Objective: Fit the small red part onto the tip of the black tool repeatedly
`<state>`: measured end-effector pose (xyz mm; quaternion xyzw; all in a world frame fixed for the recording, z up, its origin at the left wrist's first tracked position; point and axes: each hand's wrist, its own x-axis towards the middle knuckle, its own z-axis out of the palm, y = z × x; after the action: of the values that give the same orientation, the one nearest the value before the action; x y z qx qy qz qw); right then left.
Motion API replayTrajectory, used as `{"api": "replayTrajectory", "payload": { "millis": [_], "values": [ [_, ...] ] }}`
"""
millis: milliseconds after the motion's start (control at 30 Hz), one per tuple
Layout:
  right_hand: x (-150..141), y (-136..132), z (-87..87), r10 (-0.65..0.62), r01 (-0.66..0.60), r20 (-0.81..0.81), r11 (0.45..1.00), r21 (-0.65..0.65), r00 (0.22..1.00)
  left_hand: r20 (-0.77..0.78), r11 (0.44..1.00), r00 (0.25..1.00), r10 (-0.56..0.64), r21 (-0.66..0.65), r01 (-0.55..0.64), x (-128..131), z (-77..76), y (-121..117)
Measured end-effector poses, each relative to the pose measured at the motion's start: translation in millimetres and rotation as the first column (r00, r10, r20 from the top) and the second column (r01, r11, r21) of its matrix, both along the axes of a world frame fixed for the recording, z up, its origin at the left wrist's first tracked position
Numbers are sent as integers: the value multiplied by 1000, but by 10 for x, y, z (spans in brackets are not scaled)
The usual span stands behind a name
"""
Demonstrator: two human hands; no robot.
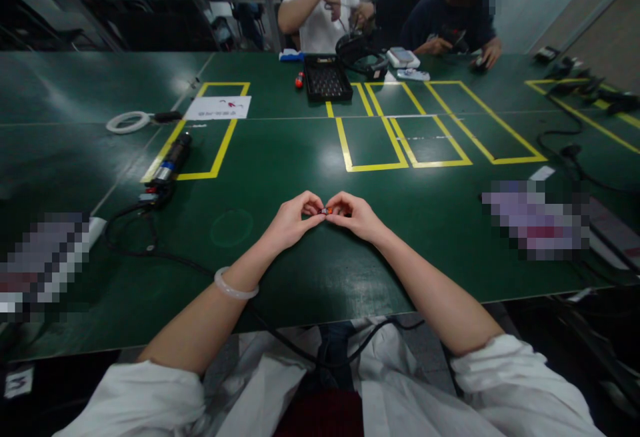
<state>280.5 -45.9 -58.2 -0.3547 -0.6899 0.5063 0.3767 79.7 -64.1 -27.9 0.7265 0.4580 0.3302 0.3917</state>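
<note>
A small orange, silver and dark piece [327,210] is pinched between the fingertips of both hands, above the near middle of the green table. My left hand [299,216] closes on its left end with thumb and fingers. On its right, orange end, my right hand [356,213] grips in the same way. The fingers cover most of the piece, and it is too small for its kind to be made out. My fingertips nearly meet around it.
A black tray [327,78] with small parts stands at the far side, beside a red item [299,80]. A dark cylindrical tool [170,160] with a cable lies left, near a white sheet [219,107]. Yellow tape [377,168] marks the green table [280,150]. Two people sit opposite.
</note>
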Motion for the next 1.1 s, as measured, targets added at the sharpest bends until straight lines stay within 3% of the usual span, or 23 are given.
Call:
{"api": "replayTrajectory", "payload": {
  "millis": [367, 433, 500, 567, 667, 767, 800, 867, 967, 1100],
  "values": [
    [23, 20, -8, 10, -13, 48, 999, 49, 999, -112, 993, 992, -55, 98, 67, -46, 4, 17],
    [28, 26, -13, 8, -10, 55, 999, 31, 998, -195, 985, 981, 11, 170, 22, -151, 60, 72],
    [30, 29, -14, 7, -8, 56, 1000, 10, 998, -303, 958, 938, 172, 272, -88, -363, 134, 158],
    [28, 28, -12, 10, -10, 54, 1000, -1, 999, -412, 892, 820, 396, 386, -237, -693, 206, 249],
    [22, 22, -5, 16, -16, 50, 1000, -4, 999, -500, 687, 471, 727, 537, -489, -1334, 264, 326],
    [15, 17, 2, 17, -16, 53, 1000, -14, 998, -497, 435, 123, 859, 580, -689, -1942, 239, 312],
    [13, 16, 4, 18, -17, 55, 1000, -17, 998, -523, 396, 52, 851, 572, -719, -2098, 219, 299],
    [9, 17, 4, 20, -18, 57, 1000, -22, 998, -679, 443, 34, 734, 440, -781, -2315, 182, 282],
    [6, 19, 1, 20, -18, 58, 999, -28, 998, -840, 527, 96, 534, 242, -815, -2425, 162, 291],
    [4, 17, 0, 18, -16, 51, 999, -33, 999, -847, 566, 125, 516, 228, -792, -2382, 198, 323]
  ]
}}
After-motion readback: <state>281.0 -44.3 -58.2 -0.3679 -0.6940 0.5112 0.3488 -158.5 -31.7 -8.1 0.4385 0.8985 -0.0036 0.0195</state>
